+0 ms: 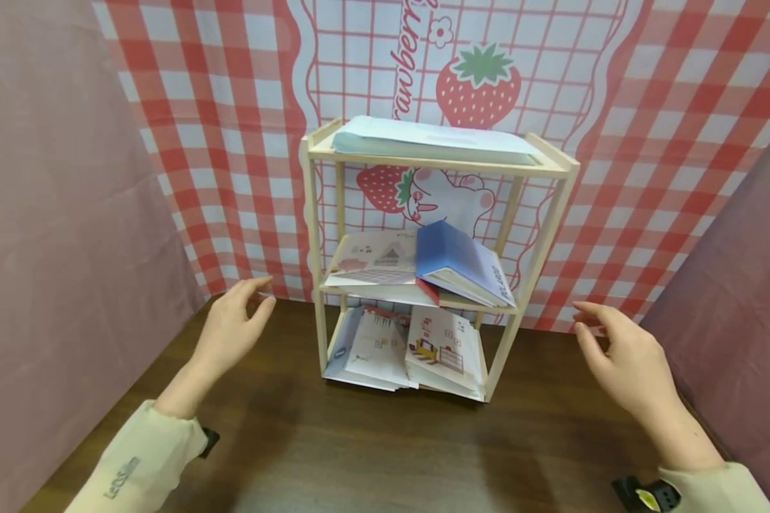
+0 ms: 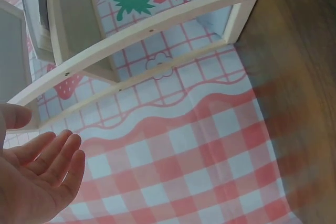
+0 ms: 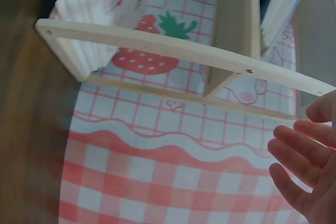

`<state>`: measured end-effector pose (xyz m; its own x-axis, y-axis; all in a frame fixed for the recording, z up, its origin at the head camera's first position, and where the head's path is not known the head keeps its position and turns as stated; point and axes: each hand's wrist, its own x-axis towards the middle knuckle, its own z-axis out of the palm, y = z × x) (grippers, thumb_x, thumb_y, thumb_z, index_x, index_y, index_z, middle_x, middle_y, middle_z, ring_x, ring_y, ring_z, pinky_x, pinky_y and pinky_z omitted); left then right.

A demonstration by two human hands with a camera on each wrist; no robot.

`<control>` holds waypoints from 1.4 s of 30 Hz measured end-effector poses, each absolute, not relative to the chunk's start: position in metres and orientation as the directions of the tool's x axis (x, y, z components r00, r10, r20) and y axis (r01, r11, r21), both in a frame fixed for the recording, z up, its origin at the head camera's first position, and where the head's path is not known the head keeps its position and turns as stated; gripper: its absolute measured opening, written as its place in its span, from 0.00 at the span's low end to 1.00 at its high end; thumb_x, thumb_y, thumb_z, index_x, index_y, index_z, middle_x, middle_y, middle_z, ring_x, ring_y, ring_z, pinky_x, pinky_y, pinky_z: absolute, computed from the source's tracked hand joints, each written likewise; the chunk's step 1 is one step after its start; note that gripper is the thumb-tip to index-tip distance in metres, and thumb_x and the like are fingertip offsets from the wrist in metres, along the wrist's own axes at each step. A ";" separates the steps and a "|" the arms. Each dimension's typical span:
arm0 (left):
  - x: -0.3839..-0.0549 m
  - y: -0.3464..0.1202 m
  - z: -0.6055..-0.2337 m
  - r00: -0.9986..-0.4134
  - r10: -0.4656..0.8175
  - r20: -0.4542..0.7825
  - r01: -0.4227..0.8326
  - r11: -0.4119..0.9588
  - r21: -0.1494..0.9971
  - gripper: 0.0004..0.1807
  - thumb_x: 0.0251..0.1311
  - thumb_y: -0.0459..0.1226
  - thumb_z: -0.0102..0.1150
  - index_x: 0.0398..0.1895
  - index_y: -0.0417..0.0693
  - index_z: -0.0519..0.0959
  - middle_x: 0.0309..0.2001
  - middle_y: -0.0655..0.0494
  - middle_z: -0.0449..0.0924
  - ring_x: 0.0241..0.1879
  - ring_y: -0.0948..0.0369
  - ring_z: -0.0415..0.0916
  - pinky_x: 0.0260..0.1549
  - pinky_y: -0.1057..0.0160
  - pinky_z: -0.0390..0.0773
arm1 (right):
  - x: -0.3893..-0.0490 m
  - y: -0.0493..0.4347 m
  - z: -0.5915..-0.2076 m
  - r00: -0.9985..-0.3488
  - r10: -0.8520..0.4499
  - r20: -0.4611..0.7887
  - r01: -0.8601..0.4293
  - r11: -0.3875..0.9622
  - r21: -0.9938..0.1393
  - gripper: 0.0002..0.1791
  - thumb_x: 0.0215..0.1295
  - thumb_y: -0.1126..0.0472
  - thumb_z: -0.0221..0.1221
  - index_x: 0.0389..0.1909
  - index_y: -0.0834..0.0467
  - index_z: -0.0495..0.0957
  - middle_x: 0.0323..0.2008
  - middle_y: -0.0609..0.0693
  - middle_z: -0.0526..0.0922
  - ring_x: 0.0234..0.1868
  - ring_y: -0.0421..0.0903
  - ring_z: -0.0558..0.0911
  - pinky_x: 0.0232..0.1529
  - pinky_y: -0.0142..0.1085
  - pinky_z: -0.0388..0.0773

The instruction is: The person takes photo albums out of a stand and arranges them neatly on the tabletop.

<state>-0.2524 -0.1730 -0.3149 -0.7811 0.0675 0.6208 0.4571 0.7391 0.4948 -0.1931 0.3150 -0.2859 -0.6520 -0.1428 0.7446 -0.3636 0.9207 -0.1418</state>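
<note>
A small wooden shelf (image 1: 317, 242) stands upright between my two hands. My left hand (image 1: 234, 320) hovers to its left, fingers relaxed and holding nothing. On the other side my right hand (image 1: 629, 356) hangs in the air, also loosely bent with nothing in it. A pale blue flat package or thick book (image 1: 433, 139) lies on the top board. The middle board bears a light illustrated book (image 1: 378, 260) and a blue book (image 1: 452, 256) propped like a tent. Illustrated books (image 1: 375, 345) and another with a yellow vehicle picture (image 1: 445, 349) lean on the bottom level.
Behind the shelf hangs a red and white checked cloth (image 1: 231, 142) with strawberry prints. Plain pinkish fabric (image 1: 70, 178) walls the left, and more fabric (image 1: 738, 285) the right. The shelf stands on a dark wooden table (image 1: 359, 449).
</note>
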 end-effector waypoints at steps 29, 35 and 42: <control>-0.247 -0.154 -0.260 -0.703 0.039 0.711 0.568 0.632 0.527 0.18 0.62 0.38 0.50 0.54 0.43 0.73 0.45 0.50 0.77 0.42 0.58 0.74 0.36 0.62 0.73 | -0.197 0.291 -0.252 -0.583 -0.055 0.811 -0.466 0.840 -0.279 0.17 0.63 0.62 0.52 0.52 0.60 0.74 0.37 0.52 0.82 0.40 0.13 0.65 0.30 0.19 0.62; -0.247 -0.149 -0.254 -0.689 0.027 0.725 0.581 0.617 0.530 0.17 0.61 0.37 0.51 0.53 0.44 0.73 0.44 0.49 0.78 0.41 0.58 0.74 0.31 0.70 0.69 | -0.200 0.284 -0.246 -0.560 -0.061 0.826 -0.498 0.822 -0.277 0.16 0.63 0.63 0.52 0.51 0.60 0.74 0.37 0.52 0.82 0.40 0.14 0.66 0.34 0.18 0.61; -0.247 -0.144 -0.252 -0.681 0.001 0.732 0.590 0.591 0.549 0.17 0.60 0.34 0.52 0.53 0.41 0.73 0.44 0.48 0.78 0.41 0.58 0.74 0.33 0.71 0.71 | -0.201 0.278 -0.238 -0.559 -0.047 0.828 -0.508 0.808 -0.297 0.15 0.62 0.63 0.52 0.49 0.63 0.75 0.38 0.58 0.82 0.40 0.13 0.66 0.39 0.12 0.60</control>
<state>-0.2469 -0.1439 -0.2518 -0.6814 0.0005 0.7319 0.5904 0.5913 0.5493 -0.2008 0.2777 -0.2378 -0.5586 -0.0467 0.8281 -0.5083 0.8083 -0.2973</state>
